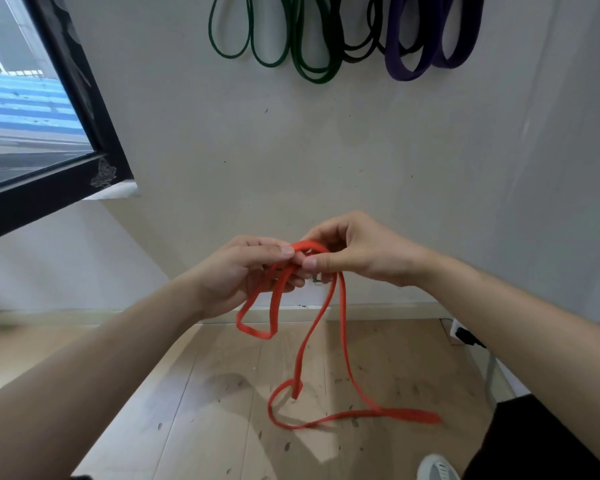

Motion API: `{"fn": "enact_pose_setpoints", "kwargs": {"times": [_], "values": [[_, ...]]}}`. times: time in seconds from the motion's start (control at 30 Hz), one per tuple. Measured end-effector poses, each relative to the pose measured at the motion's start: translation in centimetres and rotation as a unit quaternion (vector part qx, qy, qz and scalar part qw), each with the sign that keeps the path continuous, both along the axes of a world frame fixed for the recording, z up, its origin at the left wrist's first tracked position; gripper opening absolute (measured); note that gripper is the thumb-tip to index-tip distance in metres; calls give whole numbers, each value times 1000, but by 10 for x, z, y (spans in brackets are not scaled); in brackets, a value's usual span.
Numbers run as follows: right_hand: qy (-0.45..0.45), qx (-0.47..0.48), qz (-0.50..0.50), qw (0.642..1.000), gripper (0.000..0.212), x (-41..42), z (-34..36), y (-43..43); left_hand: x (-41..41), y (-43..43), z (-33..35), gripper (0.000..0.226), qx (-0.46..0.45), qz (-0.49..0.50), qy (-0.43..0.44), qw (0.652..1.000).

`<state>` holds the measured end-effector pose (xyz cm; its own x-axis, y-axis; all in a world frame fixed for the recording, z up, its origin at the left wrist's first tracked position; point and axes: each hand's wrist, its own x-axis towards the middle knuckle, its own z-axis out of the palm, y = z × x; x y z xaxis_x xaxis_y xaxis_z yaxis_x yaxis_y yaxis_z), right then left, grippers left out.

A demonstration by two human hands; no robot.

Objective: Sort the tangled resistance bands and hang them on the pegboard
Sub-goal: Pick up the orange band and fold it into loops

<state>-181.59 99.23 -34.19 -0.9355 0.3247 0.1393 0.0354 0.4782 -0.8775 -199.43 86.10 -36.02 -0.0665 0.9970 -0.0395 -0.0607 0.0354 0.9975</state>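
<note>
- Done, judging by the wall: green bands [314, 75], black bands [355, 58] and purple bands [406, 72] hang well above the grip. Their pegs are out of frame.
- Left to do: one red band [278, 306], not yet hung, apparently being untangled.
- Grip: left hand [243, 271] and right hand [357, 251] each pinch the red band tightly, thumbs nearly touching. A short loop hangs just below the left grip, and long strands trail from the right grip to the floor [205, 393].
- Count: one red band. Three colours are hung, several loops each, exact numbers unclear.
</note>
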Motion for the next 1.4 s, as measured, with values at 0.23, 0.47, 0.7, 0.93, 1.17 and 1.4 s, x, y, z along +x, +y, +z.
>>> {"fn": "enact_pose_setpoints", "kwargs": {"times": [0.23,0.47,0.7,0.93,1.17,1.4], "values": [[47,-4,-67,997,17,1,2,9,-15,-5,-5,32,-24,-1,32,999],[78,-85,-116,986,10,9,3,21,-42,-17,-21,37,-75,-73,114,988],[90,-129,-140,977,22,14,1,30,-63,-20,-33,33,-87,-50,1,995],[89,-123,-160,975,15,17,-2,37,-59,-15,-33,39,-47,63,-19,997],[79,-100,-180,975,15,18,-2,40,-62,-8,-34,68,-5,148,9,989],[69,-86,-185,977,11,19,-1,39,-66,-6,-35,74,-26,167,84,982]]}}
